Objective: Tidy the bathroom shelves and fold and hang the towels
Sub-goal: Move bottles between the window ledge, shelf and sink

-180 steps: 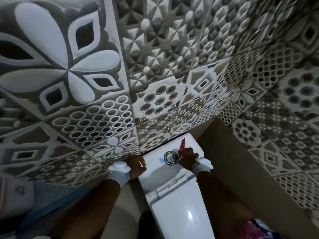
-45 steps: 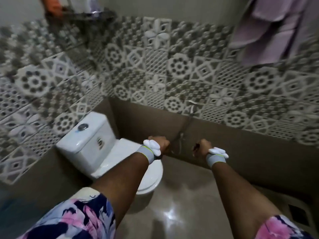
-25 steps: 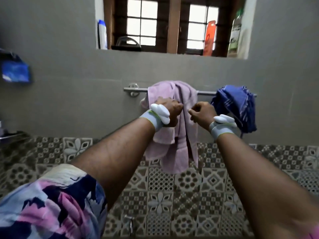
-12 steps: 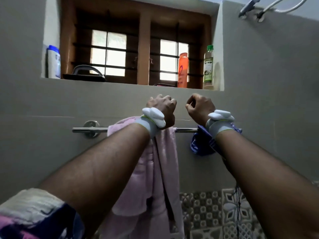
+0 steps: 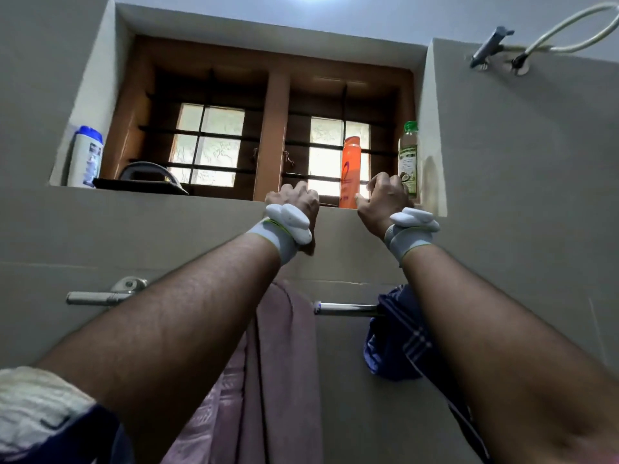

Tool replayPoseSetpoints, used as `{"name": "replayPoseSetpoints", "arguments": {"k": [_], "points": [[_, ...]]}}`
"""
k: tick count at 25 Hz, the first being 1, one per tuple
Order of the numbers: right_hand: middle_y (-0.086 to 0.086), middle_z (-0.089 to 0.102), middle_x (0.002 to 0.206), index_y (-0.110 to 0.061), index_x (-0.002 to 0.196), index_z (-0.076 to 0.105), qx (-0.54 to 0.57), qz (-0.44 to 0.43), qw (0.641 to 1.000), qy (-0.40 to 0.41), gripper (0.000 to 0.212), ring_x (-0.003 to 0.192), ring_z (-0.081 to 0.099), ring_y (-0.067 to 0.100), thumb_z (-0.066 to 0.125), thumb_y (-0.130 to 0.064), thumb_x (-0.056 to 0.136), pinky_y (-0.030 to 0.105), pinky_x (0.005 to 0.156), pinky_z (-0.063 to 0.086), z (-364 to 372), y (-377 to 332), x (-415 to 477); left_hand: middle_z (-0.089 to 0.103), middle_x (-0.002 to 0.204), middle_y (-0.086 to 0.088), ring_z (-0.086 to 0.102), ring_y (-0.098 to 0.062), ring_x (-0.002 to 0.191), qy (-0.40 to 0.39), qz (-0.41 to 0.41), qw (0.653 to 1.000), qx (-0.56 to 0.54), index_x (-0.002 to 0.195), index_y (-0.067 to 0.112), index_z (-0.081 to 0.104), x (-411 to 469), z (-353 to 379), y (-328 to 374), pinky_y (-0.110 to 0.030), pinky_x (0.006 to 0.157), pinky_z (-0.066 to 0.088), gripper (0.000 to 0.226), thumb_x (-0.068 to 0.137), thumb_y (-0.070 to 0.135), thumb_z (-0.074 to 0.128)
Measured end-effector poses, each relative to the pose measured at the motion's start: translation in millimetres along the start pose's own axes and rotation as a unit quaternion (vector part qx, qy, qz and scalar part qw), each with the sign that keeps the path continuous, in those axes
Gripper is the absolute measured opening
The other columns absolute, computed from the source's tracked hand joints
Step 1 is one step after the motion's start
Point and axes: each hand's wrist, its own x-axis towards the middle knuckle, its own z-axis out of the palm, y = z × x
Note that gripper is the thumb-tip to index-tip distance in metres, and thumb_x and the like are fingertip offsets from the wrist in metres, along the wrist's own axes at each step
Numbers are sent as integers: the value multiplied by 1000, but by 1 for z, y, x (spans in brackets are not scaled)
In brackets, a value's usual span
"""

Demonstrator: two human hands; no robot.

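Sleeve [image 5: 40,413]: patterned fabric, lower left corner, nearest the camera.
Forearms: both raised, reaching up and forward towards the wall.
Wristbands: one grey band with white pads on the left wrist [image 5: 284,229], one on the right wrist [image 5: 408,229].
Pink towel [image 5: 284,363]: hangs bunched over the towel rail [image 5: 345,309], below the left forearm.
Blue checked cloth [image 5: 395,343]: hangs bunched on the same rail, right of the pink towel, partly hidden by the right forearm.
Left hand [image 5: 294,202]: at the front edge of the window ledge [image 5: 227,198], back to the camera, fingers curled, nothing visible in it.
Right hand [image 5: 382,199]: at the ledge, fingers curled, between the orange bottle [image 5: 350,172] and the green-capped bottle [image 5: 408,155]; the fingers overlap the base of the green-capped bottle, grip cannot be told.
White bottle [image 5: 85,159]: blue cap, upright at the ledge's far left.
Dark handled object [image 5: 144,180]: lies just right of the white bottle.
Window [image 5: 207,145]: brown wooden frame, barred, behind the ledge.
Wall fitting [image 5: 489,46]: upper right, with a looped hose [image 5: 569,31].
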Motion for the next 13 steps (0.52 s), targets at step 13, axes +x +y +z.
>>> {"name": "replayPoseSetpoints", "arguments": {"k": [13], "points": [[18, 51, 132, -4, 133, 32, 89, 153, 979, -102, 61, 120, 52, 34, 67, -22, 86, 37, 97, 43, 51, -24, 41, 54, 112, -13, 57, -32, 111, 40, -39, 998, -35, 90, 4, 56, 19, 8, 11, -35, 78, 44, 9, 86, -3, 51]]}}
